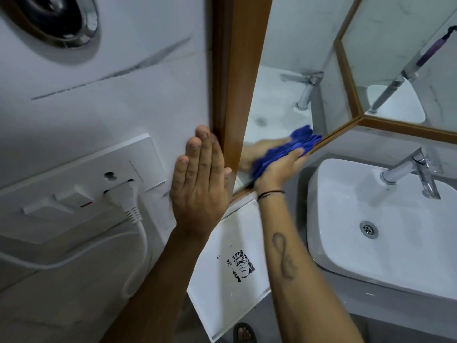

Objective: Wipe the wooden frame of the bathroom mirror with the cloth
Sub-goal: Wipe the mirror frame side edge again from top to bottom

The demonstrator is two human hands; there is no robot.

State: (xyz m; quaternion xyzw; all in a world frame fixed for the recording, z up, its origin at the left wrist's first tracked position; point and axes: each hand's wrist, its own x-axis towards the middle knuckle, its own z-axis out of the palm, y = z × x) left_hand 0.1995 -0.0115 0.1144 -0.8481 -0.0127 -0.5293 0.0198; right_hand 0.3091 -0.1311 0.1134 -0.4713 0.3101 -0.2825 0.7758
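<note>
The mirror's wooden frame (237,70) runs up the middle of the view, its bottom rail slanting right below the glass (284,100). My right hand (279,169) presses a bunched blue cloth (294,144) against the bottom rail near the lower left corner; hand and cloth are reflected in the glass. My left hand (200,184) lies flat on the marble wall, fingers together, its thumb side touching the frame's outer edge. It holds nothing.
A white socket plate (81,184) with a plugged-in white cable (133,214) sits left of my left hand. A white basin (385,231) with a chrome tap (418,169) stands on the grey counter at right. A white tile panel (232,268) leans below the mirror.
</note>
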